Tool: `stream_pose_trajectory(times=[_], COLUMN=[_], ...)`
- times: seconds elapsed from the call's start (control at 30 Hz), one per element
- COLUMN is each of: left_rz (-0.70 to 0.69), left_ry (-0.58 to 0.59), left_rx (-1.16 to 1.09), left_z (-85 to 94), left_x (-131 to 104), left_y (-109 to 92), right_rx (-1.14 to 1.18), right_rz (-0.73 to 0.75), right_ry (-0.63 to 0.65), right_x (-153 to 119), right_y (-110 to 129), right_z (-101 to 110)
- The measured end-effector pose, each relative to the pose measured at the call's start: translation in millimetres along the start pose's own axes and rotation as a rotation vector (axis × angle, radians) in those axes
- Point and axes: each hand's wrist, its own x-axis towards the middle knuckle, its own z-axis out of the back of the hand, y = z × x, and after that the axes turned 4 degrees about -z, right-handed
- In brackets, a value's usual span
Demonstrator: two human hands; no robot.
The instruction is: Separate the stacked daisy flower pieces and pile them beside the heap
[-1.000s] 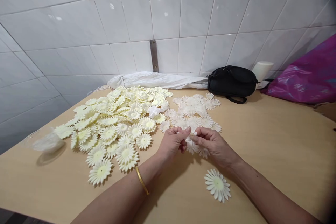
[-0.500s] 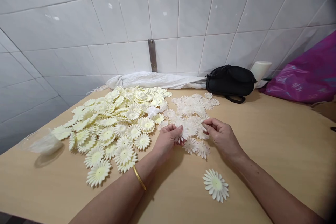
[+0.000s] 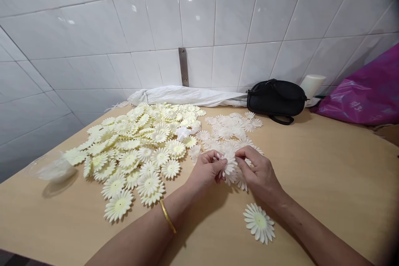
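Observation:
Between thumb and fingers, my left hand (image 3: 208, 168) grips a thin white petal layer, a daisy-shaped flower piece (image 3: 230, 163). My right hand (image 3: 259, 171) is pinched at the right edge of that piece; whether it holds the petal or something small is hidden. Both hands are over a pile of translucent white flower pieces (image 3: 229, 126). Below my right hand a single cream flower (image 3: 259, 222) with a pale yellow centre lies flat on the table. To the left spreads a large heap of cream-yellow flowers (image 3: 127, 158).
A clear plastic bowl (image 3: 56, 170) with whitish contents stands at the left table edge. Along the tiled wall lie a white cloth (image 3: 187, 96), a black zip case (image 3: 277, 99), a white cylinder (image 3: 312, 86) and a purple bag (image 3: 364, 91). The wooden table (image 3: 330, 174) extends right.
My right hand has moved left and slightly down, up against the piece in my left hand. My left hand has shifted a little right, with the white piece turned more into view.

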Motion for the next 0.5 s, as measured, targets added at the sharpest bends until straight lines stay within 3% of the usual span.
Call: stream_pose_trajectory(times=[0.13,0.27,0.4,0.5], left_rz=[-0.019,0.013,0.009,-0.023], left_ry=[-0.010,-0.067,-0.016,0.009], left_rx=[0.054,0.080,0.089,0.151], left_z=[0.4,3.5,3.1,-0.4], left_x=[2,3,1,-2], left_y=[0,-1,-1,0], right_rx=[0.030,-0.105,-0.170,-0.102], right_rz=[-0.118,-0.053,0.016,-0.019], right_ry=[-0.005,-0.067,-0.058,-0.017], right_x=[2,2,0,-2], right_y=[-5,-8,-3,3], right_z=[2,1,-2,-3])
